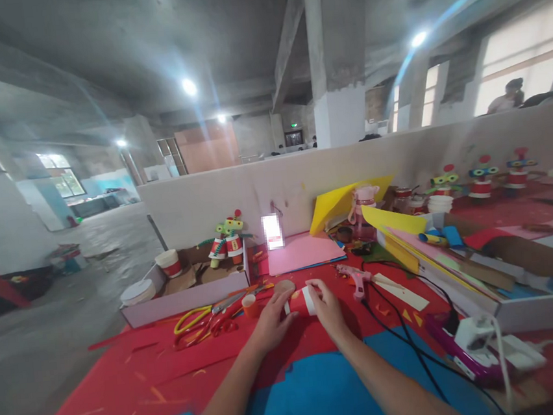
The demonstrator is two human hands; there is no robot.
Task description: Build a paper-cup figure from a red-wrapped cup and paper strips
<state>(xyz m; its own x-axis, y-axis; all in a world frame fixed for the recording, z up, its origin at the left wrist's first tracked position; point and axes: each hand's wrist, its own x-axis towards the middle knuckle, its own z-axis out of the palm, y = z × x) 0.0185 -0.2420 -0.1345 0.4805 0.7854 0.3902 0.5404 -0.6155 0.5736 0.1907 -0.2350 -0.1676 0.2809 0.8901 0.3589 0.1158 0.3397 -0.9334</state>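
A white paper cup with a red band point(298, 302) lies on its side on the red-covered table. My left hand point(273, 320) has its fingers round the cup's left end. At the other end my right hand point(326, 306) grips the white rim with bent fingers. Close to my left hand stands a small orange paper roll point(249, 305). Scissors with yellow handles point(194, 320) and red-handled scissors point(205, 332) lie further left. To the right of my right hand rests a pink glue gun point(356, 279) with a black cord.
At the back left, a shallow box point(188, 303) holds cups and paper-cup figures point(233, 238). Pink paper sheets point(305, 252) lie ahead. On the right are a box of coloured paper point(545, 312) and a purple power strip point(466, 352) with trailing cords. Blue paper point(314, 393) lies in front.
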